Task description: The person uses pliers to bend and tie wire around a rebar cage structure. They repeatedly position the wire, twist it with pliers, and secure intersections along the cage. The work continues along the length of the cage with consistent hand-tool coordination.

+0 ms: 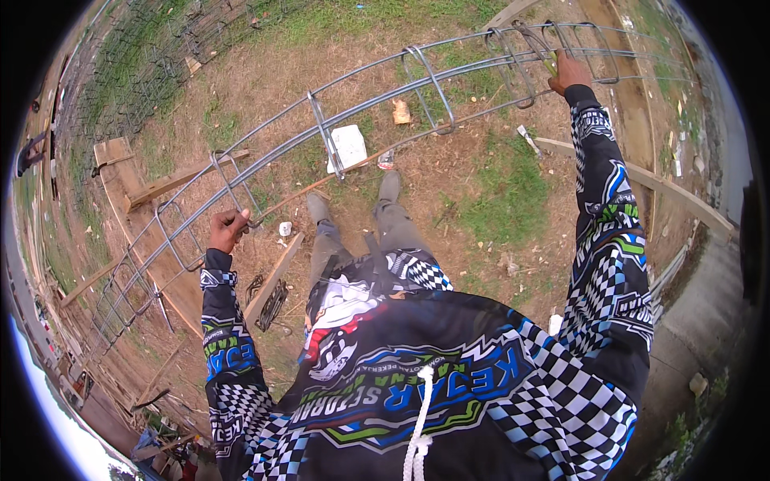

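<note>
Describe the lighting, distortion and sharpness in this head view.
Head view: flat, even daylight with no hard shadows; the fisheye bows the straight rebar cage into an arc and leaves black corners; centre sharp, softer near the rim; left hand and right hand on the cage show no motion blur.

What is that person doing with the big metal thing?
A person stands on patchy grass and dirt, holding a long rebar cage made of steel rods and square loops. The left hand grips it near one loop, and the right hand grips it farther along. The cage stretches across in front of them. Wooden planks and scraps lie on the ground around.
</note>
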`<state>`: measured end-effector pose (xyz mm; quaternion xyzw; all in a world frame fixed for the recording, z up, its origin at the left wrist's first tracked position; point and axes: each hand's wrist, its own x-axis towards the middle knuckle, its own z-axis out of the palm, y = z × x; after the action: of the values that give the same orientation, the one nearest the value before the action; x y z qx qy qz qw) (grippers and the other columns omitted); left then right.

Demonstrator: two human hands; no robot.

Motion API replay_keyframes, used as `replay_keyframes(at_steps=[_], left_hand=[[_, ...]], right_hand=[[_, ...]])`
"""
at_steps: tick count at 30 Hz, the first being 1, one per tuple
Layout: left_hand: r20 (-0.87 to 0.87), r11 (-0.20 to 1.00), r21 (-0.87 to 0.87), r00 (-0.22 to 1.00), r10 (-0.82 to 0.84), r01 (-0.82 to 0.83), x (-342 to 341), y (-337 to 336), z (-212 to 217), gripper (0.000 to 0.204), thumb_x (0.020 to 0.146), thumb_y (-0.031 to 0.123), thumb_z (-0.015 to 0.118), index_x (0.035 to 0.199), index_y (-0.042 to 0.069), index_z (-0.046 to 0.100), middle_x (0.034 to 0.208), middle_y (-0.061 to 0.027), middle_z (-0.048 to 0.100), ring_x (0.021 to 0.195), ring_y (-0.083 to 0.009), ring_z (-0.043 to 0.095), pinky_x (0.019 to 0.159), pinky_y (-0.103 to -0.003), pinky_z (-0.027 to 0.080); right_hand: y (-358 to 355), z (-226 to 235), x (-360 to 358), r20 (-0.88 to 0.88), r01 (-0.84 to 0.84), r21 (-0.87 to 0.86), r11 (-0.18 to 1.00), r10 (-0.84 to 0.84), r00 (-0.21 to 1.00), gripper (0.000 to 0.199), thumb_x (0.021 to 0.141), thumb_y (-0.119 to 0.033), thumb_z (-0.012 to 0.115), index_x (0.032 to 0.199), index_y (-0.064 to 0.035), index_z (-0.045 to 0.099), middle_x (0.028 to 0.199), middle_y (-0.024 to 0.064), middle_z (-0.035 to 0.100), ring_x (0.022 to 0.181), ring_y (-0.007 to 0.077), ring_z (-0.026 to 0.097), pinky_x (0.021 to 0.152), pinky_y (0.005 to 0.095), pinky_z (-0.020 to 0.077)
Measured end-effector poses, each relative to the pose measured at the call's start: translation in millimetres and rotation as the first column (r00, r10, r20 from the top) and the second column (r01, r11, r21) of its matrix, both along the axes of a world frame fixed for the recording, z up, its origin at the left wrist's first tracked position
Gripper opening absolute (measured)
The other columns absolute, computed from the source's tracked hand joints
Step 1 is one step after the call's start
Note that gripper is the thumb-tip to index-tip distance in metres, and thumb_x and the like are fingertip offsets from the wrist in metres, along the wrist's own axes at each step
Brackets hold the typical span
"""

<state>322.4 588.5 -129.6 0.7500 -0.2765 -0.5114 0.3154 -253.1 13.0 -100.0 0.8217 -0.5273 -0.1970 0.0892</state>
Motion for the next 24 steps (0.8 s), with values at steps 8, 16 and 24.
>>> replay_keyframes(at_steps=[8, 16, 24], left_hand=[[0.063, 0.999, 0.04, 0.998, -0.015, 0.013, -6.5, -12.1, 13.9, 0.042, 0.092, 0.037, 0.068, 0.067, 0.004, 0.063, 0.056, -0.0005, 0.056, 0.045, -0.0059, 0.043, 0.043, -0.025, 0.031], [0.051, 0.991, -0.025, 0.99, -0.129, 0.13, -4.6, -7.8, 11.9, 0.046, 0.09, 0.045, 0.066, 0.073, 0.002, 0.067, 0.058, -0.0017, 0.059, 0.047, -0.0076, 0.05, 0.043, -0.025, 0.038], [-0.009, 0.975, -0.066, 0.977, -0.212, 0.211, -2.0, -21.0, 11.0, 0.052, 0.089, 0.048, 0.066, 0.079, -0.002, 0.071, 0.058, -0.0048, 0.059, 0.049, -0.0118, 0.055, 0.045, -0.03, 0.044]], right_hand=[[72.0, 17.1, 3.7, 0.258, 0.309, -0.015, 0.951, -0.295, 0.92, 0.048, 0.088, -0.049, 0.059, 0.093, -0.0029, 0.071, 0.095, 0.0256, 0.068, 0.09, 0.0428, 0.066, 0.077, 0.0515, 0.0509], [294.5, 73.0, 85.2, 0.815, -0.026, 0.508, 0.861, -0.49, -0.309, 0.064, 0.098, -0.024, 0.054, 0.152, -0.0056, 0.024, 0.106, 0.0184, 0.067, 0.09, 0.0242, 0.068, 0.074, 0.0355, 0.0548], [445.1, 88.1, 238.1, 0.234, -0.268, 0.956, 0.115, -0.853, 0.467, 0.072, 0.094, -0.019, 0.058, 0.156, -0.0239, 0.022, 0.109, 0.0166, 0.067, 0.096, 0.0253, 0.067, 0.083, 0.0409, 0.0533]])
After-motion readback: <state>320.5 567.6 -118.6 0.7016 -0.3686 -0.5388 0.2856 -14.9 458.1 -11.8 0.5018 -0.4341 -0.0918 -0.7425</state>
